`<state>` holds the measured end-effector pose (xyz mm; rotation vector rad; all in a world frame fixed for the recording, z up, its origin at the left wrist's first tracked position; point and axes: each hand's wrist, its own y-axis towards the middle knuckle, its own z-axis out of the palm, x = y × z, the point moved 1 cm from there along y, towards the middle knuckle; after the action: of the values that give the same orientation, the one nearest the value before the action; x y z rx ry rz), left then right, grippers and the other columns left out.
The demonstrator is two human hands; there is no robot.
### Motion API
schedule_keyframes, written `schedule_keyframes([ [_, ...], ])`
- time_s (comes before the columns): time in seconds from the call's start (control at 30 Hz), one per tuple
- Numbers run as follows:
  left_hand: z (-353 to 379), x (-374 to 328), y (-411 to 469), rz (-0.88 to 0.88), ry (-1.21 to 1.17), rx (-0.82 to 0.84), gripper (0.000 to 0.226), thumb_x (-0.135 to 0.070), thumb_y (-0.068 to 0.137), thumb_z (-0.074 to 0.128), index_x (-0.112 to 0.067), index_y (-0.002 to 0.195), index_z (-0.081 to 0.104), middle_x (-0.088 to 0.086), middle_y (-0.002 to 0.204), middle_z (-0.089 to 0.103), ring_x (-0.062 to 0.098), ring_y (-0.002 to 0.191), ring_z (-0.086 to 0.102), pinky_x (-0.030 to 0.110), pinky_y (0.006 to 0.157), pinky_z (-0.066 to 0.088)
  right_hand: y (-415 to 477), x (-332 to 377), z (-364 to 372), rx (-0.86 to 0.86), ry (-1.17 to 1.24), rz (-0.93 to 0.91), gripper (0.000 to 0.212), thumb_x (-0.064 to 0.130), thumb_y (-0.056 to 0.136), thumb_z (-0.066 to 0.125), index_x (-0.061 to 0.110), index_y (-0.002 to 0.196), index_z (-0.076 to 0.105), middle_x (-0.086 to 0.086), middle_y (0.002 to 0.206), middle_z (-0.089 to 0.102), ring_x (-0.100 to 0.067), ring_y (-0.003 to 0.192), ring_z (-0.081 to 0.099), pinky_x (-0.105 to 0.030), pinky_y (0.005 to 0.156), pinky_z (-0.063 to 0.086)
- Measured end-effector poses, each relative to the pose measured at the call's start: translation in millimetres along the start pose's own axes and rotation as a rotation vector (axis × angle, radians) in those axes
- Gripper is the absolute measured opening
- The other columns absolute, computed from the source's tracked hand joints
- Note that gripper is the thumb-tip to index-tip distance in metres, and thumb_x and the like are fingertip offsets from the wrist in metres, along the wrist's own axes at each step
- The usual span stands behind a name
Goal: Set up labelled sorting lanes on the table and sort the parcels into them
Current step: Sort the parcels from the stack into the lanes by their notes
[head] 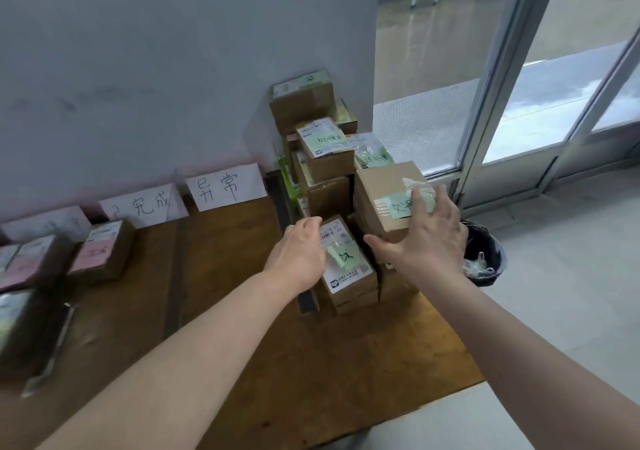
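Note:
A stack of cardboard parcels with green notes stands at the table's right end. My right hand (424, 235) lies spread over the near edge of a large parcel (384, 193) bearing a green note, thumb along its front side. Over a small parcel (349, 269) with a white shipping label and green note reaches my left hand (299, 252), fingers on its left top edge. White paper lane signs lean on the wall: one (227, 186) nearest the stack, another (145, 207) left of it, a third (46, 224) farther left.
Parcels with pink notes (102, 248) lie under the left signs on the wooden table (242, 345). More boxes (301, 99) pile up against the wall corner. A black bin (483, 255) stands on the floor right of the table, beside a glass door (540, 103).

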<state>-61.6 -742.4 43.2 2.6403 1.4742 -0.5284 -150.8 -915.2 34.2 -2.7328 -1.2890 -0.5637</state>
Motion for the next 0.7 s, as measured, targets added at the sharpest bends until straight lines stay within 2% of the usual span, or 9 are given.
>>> schedule_keyframes([
  [0.2, 16.1, 9.2, 0.2, -0.045, -0.045, 0.008, 0.060, -0.030, 0.098, 0.056, -0.018, 0.150, 0.029, 0.002, 0.149, 0.040, 0.019, 0.133, 0.039, 0.037, 0.104, 0.043, 4.8, -5.5, 1.0, -0.002, -0.011, -0.027, 0.111, 0.077, 0.064, 0.061, 0.026, 0.151, 0.014, -0.014, 0.155, 0.014, -0.036, 0.139, 0.015, -0.052, 0.112, 0.022],
  [0.27, 21.1, 10.9, 0.8, -0.098, -0.069, 0.006, 0.063, -0.040, 0.095, 0.059, -0.017, 0.147, 0.031, 0.004, 0.144, 0.044, 0.021, 0.128, 0.044, 0.039, 0.100, 0.047, 2.3, -4.8, 0.3, -0.018, -0.016, -0.066, 0.113, 0.077, 0.062, 0.062, 0.026, 0.151, 0.014, -0.014, 0.153, 0.018, -0.035, 0.138, 0.017, -0.053, 0.110, 0.024],
  [0.33, 25.7, 10.6, 3.5, -0.197, -0.104, 0.010, 0.080, -0.058, 0.086, 0.062, -0.014, 0.145, 0.030, 0.007, 0.138, 0.047, 0.025, 0.124, 0.048, 0.042, 0.096, 0.049, -4.3, -4.3, 0.3, -0.051, -0.028, -0.105, 0.114, 0.077, 0.061, 0.062, 0.025, 0.151, 0.016, -0.014, 0.151, 0.021, -0.034, 0.136, 0.018, -0.052, 0.108, 0.025],
  [0.4, 30.0, 7.5, 5.8, -0.287, -0.097, 0.026, 0.103, -0.074, 0.075, 0.062, -0.012, 0.148, 0.023, 0.012, 0.141, 0.042, 0.030, 0.127, 0.045, 0.044, 0.097, 0.048, -13.0, -4.7, 1.0, -0.067, -0.048, -0.145, 0.113, 0.077, 0.061, 0.061, 0.024, 0.151, 0.018, -0.014, 0.150, 0.021, -0.033, 0.135, 0.018, -0.050, 0.106, 0.025],
  [0.47, 34.0, 4.0, 6.4, -0.348, -0.080, 0.045, 0.114, -0.080, 0.069, 0.061, -0.011, 0.149, 0.020, 0.013, 0.140, 0.039, 0.032, 0.127, 0.045, 0.043, 0.095, 0.049, -21.0, -5.8, 2.5, -0.069, -0.073, -0.184, 0.113, 0.078, 0.061, 0.060, 0.023, 0.150, 0.020, -0.015, 0.150, 0.021, -0.032, 0.135, 0.017, -0.048, 0.105, 0.025],
  [0.57, 42.5, 5.9, 6.5, -0.435, -0.137, 0.087, 0.102, -0.078, 0.071, 0.061, -0.010, 0.141, 0.030, 0.010, 0.130, 0.046, 0.029, 0.113, 0.055, 0.037, 0.080, 0.052, -28.4, -7.0, 4.1, -0.072, -0.103, -0.214, 0.112, 0.079, 0.061, 0.060, 0.024, 0.150, 0.021, -0.015, 0.151, 0.020, -0.031, 0.134, 0.016, -0.047, 0.104, 0.024],
  [0.7, 49.6, 12.8, 4.6, -0.519, -0.375, 0.135, 0.059, -0.056, 0.086, 0.058, -0.016, 0.126, 0.046, 0.007, 0.113, 0.063, 0.026, 0.090, 0.065, 0.042, 0.068, 0.062, -29.4, -9.9, 1.3, -0.046, -0.098, -0.212, 0.112, 0.081, 0.062, 0.057, 0.024, 0.150, 0.018, -0.014, 0.152, 0.016, -0.031, 0.135, 0.014, -0.048, 0.107, 0.023],
])
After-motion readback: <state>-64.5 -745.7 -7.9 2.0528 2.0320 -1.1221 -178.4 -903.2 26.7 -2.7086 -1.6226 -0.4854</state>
